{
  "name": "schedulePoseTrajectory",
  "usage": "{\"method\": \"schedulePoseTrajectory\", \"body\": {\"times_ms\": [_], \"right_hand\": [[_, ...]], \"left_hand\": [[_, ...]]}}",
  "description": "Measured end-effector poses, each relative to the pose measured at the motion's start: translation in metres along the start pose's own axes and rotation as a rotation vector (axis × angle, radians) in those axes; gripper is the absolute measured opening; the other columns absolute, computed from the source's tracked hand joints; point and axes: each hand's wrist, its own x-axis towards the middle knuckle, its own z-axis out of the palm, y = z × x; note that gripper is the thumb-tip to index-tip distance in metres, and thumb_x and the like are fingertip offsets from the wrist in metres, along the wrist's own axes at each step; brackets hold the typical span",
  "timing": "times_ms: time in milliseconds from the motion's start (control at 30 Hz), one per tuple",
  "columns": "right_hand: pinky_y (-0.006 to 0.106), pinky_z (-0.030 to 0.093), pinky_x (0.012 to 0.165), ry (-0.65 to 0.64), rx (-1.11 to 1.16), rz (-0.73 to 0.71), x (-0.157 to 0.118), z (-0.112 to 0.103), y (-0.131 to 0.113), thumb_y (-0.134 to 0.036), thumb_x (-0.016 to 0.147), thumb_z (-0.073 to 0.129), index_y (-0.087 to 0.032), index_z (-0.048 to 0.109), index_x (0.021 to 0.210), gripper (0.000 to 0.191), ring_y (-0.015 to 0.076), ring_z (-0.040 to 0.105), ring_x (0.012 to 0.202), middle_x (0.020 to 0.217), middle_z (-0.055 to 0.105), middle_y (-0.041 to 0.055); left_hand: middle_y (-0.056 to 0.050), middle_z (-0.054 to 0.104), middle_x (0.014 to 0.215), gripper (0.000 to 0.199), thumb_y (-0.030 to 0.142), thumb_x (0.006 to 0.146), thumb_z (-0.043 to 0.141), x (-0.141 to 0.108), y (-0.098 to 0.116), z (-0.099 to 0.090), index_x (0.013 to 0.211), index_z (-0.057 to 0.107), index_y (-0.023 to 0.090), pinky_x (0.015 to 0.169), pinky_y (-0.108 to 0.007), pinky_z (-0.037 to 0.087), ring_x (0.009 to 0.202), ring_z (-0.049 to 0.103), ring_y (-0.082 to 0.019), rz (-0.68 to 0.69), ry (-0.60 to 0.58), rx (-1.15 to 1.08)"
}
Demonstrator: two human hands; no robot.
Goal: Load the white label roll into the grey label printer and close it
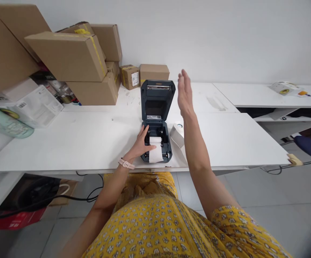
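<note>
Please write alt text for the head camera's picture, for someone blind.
A person's left hand rests on an open dark printer, thumb at its paper strip; the open right hand is raised beside the lid. A loose white roll lies right of the printer on a white table, cardboard boxes behind.

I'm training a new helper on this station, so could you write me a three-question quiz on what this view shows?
1. True or false: the dark blue-grey plastic printer has its lid raised.
2. Which hand has its thumb over the white paper strip in the printer: (a) left hand or (b) right hand?
3. Fill in: as the wearer sees it, the loose white paper roll lies on the white table to the printer's ____.

Key: 1 true; 2 a; 3 right.
</note>
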Motion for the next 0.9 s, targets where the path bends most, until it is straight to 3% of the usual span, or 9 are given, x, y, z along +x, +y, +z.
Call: {"method": "schedulePoseTrajectory", "body": {"times_ms": [67,133,233,300,433,533,667,767,900], "right_hand": [[0.051,0.035,0.123,-0.059,0.049,0.096,0.015,0.01,0.003,-0.085,0.093,0.021,-0.024,0.055,0.142,0.085,0.0261,0.049,0.145,0.152,0.056,0.0083],[0.049,0.039,0.12,-0.025,0.071,0.107,0.002,0.016,-0.003,-0.082,0.095,0.018,-0.023,0.062,0.134,0.083,0.025,0.057,0.137,0.142,0.064,0.0079],[0.047,0.048,0.112,0.102,0.032,0.022,-0.061,0.016,-0.024,-0.066,0.104,0.024,-0.028,0.07,0.118,0.062,0.0229,0.065,0.123,0.124,0.072,0.004],[0.047,0.05,0.11,0.096,-0.015,-0.012,-0.113,0.013,-0.037,-0.054,0.107,0.032,-0.03,0.072,0.113,0.047,0.0226,0.066,0.119,0.117,0.073,0.003],[0.056,0.039,0.121,0.062,-0.117,-0.013,-0.196,0.005,-0.045,-0.041,0.106,0.043,-0.035,0.067,0.128,0.033,0.0249,0.052,0.141,0.141,0.064,0.0028],[0.062,0.028,0.126,-0.008,-0.1,0.121,-0.232,0.001,-0.037,-0.042,0.102,0.052,-0.04,0.061,0.137,0.036,0.0266,0.035,0.155,0.157,0.051,-0.001],[0.06,0.022,0.13,-0.04,0.121,0.432,-0.254,0.003,-0.027,-0.051,0.096,0.063,-0.042,0.048,0.149,0.056,0.028,0.026,0.159,0.168,0.036,-0.0006],[0.058,0.026,0.129,-0.046,0.265,0.579,-0.253,0.007,-0.024,-0.058,0.093,0.064,-0.04,0.03,0.16,0.077,0.0289,0.025,0.159,0.173,0.026,0.0024],[0.057,0.029,0.128,-0.105,0.297,0.64,-0.243,0.01,-0.022,-0.065,0.088,0.066,-0.033,0.021,0.163,0.093,0.0303,0.028,0.158,0.173,0.023,0.0081]], "left_hand": [[-0.013,-0.001,0.176,0.12,0.047,0.072,0.085,-0.015,0.002,0.002,0.166,0.013,0.027,0.13,-0.057,0.007,0.162,-0.002,-0.038,-0.005,0.02,-0.032],[-0.011,-0.003,0.176,0.122,0.048,0.074,0.084,-0.035,0.005,0.006,0.166,0.007,0.029,0.131,-0.056,0.007,0.162,-0.002,-0.037,-0.032,0.049,-0.062],[-0.007,-0.003,0.176,0.116,0.049,0.081,0.079,-0.066,0.009,0.014,0.166,0.002,0.035,0.131,-0.055,0.01,0.162,0.0,-0.034,-0.085,0.074,-0.11],[-0.009,0.002,0.176,0.117,0.049,0.083,0.078,-0.08,0.01,0.02,0.166,-0.003,0.036,0.13,-0.055,0.017,0.162,0.009,-0.035,-0.108,0.103,-0.149],[-0.016,0.018,0.173,0.126,0.048,0.081,0.082,-0.096,0.014,0.026,0.164,-0.012,0.036,0.127,-0.058,0.025,0.157,0.027,-0.035,-0.105,0.159,-0.236],[-0.012,0.01,0.175,0.121,0.049,0.081,0.081,-0.099,0.021,0.024,0.165,-0.005,0.039,0.129,-0.057,0.021,0.16,0.019,-0.035,-0.082,0.189,-0.294],[-0.006,0.008,0.176,0.092,0.055,0.091,0.067,-0.084,0.034,0.019,0.165,0.016,0.037,0.131,-0.054,0.016,0.162,0.009,-0.033,-0.128,0.288,-0.388],[-0.008,0.024,0.172,0.085,0.056,0.091,0.066,-0.066,0.042,0.016,0.162,0.027,0.031,0.13,-0.053,0.025,0.16,0.021,-0.034,-0.234,0.262,-0.472],[-0.01,0.041,0.165,0.086,0.054,0.088,0.071,-0.055,0.043,0.014,0.16,0.033,0.026,0.124,-0.05,0.038,0.152,0.038,-0.034,-0.229,0.188,-0.518]]}}
